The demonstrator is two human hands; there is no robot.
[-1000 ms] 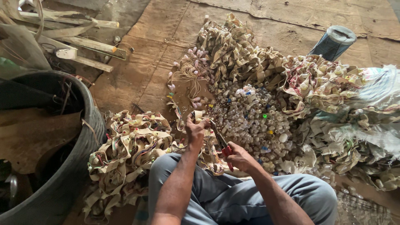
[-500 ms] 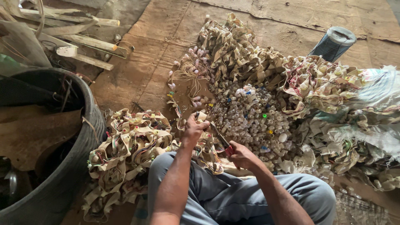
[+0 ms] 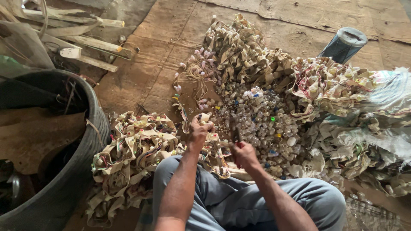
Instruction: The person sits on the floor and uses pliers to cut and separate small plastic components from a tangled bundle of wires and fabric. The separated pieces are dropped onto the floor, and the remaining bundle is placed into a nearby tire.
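Knees in grey trousers [image 3: 274,201] fill the near edge. Just beyond them the left hand [image 3: 199,130] is clenched around a beige fabric strip [image 3: 204,117] that rises from the tangle beneath it. The right hand [image 3: 245,154] is curled round a red handle, its dark blade [image 3: 234,133] standing up just right of the strip. Left of the arms lies a heap of crumpled, wire-threaded strips [image 3: 137,149]. Past the hands spreads a bed of small pale cylindrical caps [image 3: 265,117], ringed by more ribbon piles [image 3: 244,55]. A dark rubber tub [image 3: 81,171] sits at left, and a grey mesh roll [image 3: 342,45] lies farthest off.
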